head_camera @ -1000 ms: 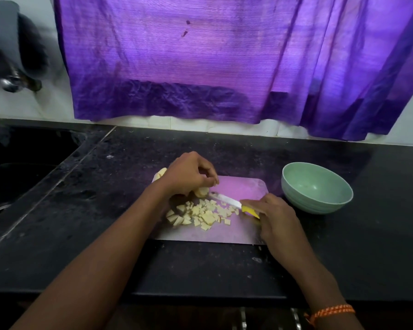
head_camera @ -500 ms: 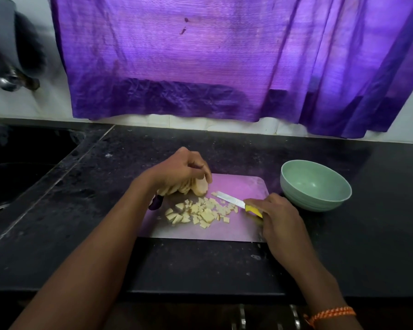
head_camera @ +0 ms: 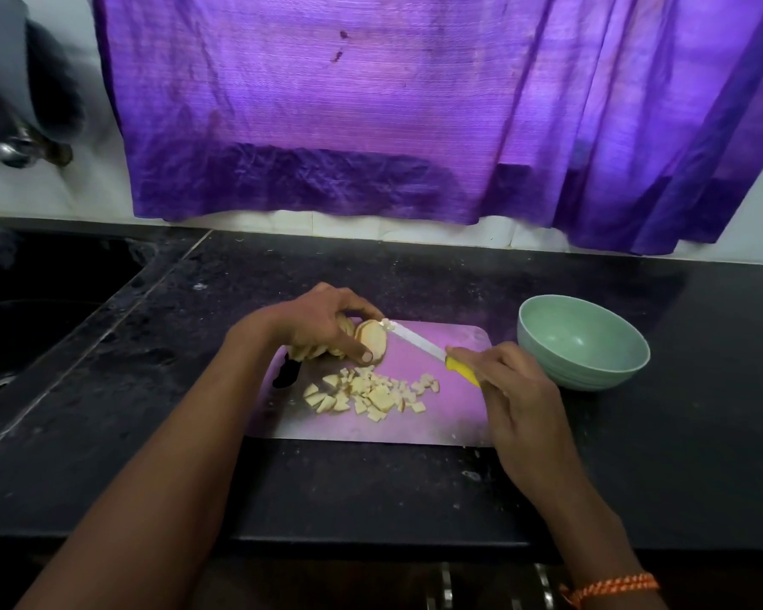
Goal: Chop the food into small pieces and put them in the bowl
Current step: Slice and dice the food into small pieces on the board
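Food [head_camera: 371, 341], a stack of pale round slices, is held on edge at the far left of the cutting board [head_camera: 441, 416] by the left hand [head_camera: 322, 323], whose fingers are curled over the top while the thumb is pressed against the front slice. Most of the stack is hidden under that hand, so the number of slices cannot be told. A dark object [head_camera: 286, 372] is partly covered below the left wrist and cannot be identified. The knife [head_camera: 428, 347] is gripped at its yellow handle by the right hand [head_camera: 516, 389]; the handle is largely concealed by the fingers, and the blade tip is laid against the top of the front slice. Chopped pieces [head_camera: 371, 394] are heaped on the board nearer the person, apart from the stack. The green bowl [head_camera: 582, 345] is set on the black counter [head_camera: 679, 433] just beside the board's right edge. Bare board is left at the near edge and the far right corner. A sink [head_camera: 40, 310] is seen dimly at the left.
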`<state>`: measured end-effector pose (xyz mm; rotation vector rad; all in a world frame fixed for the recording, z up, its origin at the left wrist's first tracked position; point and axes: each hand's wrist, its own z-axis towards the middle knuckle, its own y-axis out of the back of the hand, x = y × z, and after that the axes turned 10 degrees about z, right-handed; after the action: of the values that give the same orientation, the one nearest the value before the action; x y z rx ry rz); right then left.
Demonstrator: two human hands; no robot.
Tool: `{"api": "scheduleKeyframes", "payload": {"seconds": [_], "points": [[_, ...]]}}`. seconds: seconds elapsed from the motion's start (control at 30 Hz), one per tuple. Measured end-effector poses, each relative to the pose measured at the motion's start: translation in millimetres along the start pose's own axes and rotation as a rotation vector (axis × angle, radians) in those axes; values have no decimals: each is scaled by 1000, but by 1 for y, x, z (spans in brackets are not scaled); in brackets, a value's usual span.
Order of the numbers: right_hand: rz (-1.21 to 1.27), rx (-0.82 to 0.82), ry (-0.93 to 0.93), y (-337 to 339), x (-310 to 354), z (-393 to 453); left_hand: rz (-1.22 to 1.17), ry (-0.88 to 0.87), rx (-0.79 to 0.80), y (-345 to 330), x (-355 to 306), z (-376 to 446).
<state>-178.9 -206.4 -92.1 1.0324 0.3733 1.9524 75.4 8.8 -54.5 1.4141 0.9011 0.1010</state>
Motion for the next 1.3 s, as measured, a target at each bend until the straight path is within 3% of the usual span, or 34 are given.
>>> {"api": "scheduleKeyframes", "payload": {"seconds": [0.07, 0.23, 0.47, 0.77, 0.93, 1.13, 1.23, 1.3], "points": [[-87, 59, 41, -2, 0, 1, -17, -11, 11, -1, 1, 0], [-66, -50, 27, -4, -2, 2, -65, -9, -3, -2, 1, 1], [-94, -57, -27, -3, -3, 1, -87, 16, -72, -4, -13, -4], [-88, -74, -19, -2, -1, 1, 11, 8, -347, -3, -17, -4], [-160, 19, 63, -6, -1, 4, -135, -79, -539, -4, -20, -3], [-62, -220, -30, 4, 1, 2, -410, -153, -536, -19, -40, -2], [-67, -270, -115, 5, 7, 3, -320, -122, -452, -31, -54, 3], [-103, -253, -175, 4, 8, 3, -61, -46, -456, -38, -58, 6]]}}
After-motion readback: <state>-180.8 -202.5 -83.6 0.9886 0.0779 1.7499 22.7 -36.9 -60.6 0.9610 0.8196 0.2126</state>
